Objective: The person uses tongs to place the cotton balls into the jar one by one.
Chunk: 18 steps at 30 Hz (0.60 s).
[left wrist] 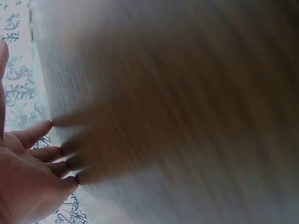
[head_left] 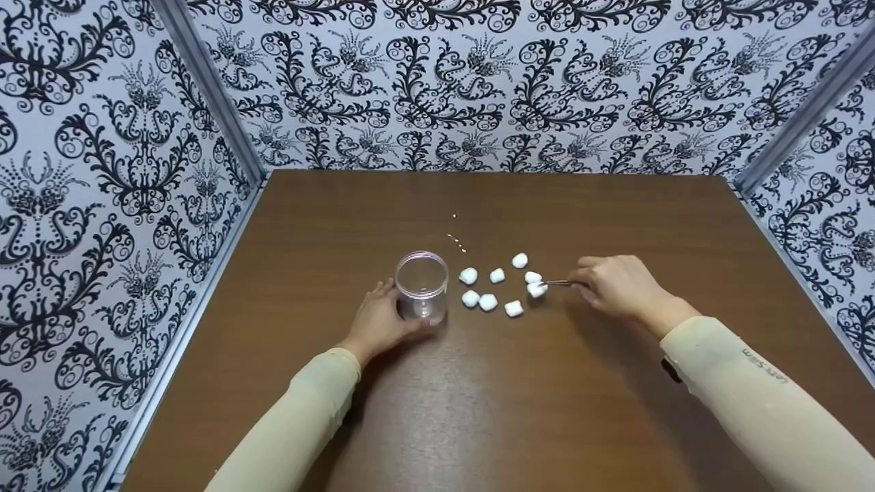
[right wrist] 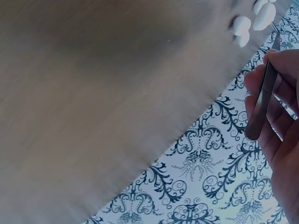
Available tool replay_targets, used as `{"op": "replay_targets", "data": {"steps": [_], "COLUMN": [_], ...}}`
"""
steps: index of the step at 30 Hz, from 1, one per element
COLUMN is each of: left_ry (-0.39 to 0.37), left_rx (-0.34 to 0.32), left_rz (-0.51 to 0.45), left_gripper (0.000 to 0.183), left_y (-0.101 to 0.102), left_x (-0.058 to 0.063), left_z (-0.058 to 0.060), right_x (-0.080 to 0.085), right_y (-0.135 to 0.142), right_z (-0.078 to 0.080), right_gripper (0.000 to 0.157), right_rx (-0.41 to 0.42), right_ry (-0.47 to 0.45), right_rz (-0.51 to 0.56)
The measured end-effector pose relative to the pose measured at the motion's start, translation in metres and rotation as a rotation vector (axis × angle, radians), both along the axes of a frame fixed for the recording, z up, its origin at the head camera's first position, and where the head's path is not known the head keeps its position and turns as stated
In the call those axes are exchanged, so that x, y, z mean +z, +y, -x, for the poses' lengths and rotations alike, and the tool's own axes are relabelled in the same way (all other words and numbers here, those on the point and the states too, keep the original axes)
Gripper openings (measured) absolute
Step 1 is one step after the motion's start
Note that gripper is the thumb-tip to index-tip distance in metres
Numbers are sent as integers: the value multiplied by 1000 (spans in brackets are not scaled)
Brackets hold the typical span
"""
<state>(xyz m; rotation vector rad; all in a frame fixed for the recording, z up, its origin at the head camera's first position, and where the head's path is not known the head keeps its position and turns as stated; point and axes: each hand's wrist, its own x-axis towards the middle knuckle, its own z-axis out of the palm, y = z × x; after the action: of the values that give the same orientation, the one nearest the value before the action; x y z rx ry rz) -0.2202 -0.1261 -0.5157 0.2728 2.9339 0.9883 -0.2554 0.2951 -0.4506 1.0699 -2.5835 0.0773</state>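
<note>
A clear, open-topped plastic jar (head_left: 422, 283) stands upright on the brown table (head_left: 437, 417). My left hand (head_left: 384, 320) holds it from the left, thumb across the front of its base and fingers along its far left side. In the left wrist view this hand's fingers (left wrist: 39, 135) are spread a little, and the jar does not show. Metal tweezers (right wrist: 264, 95) are pinched between the thumb and fingers of my right hand (head_left: 618, 283). Their tips meet a white cotton ball (head_left: 537, 290), which overlaps another cotton ball (head_left: 533, 277) behind it.
Several more cotton balls lie loosely between the jar and the tweezers, among them a cotton ball (head_left: 514, 309) at the front and another (head_left: 520, 260) farthest back. Small pale specks (head_left: 456, 240) show behind the jar. Patterned walls (head_left: 478, 89) enclose the table's back and sides.
</note>
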Motion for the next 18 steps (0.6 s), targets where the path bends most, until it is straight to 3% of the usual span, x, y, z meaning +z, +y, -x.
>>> {"op": "replay_targets", "data": {"steps": [18], "left_ry": [-1], "left_rx": [-1], "left_rz": [8], "left_gripper": [89], "left_y": [0], "left_x": [2], "left_z": [-1], "right_x": [28], "right_y": [-40], "right_z": [11], "right_gripper": [6], "right_rx": [82], "right_ry": [69], "right_rz": [13]}}
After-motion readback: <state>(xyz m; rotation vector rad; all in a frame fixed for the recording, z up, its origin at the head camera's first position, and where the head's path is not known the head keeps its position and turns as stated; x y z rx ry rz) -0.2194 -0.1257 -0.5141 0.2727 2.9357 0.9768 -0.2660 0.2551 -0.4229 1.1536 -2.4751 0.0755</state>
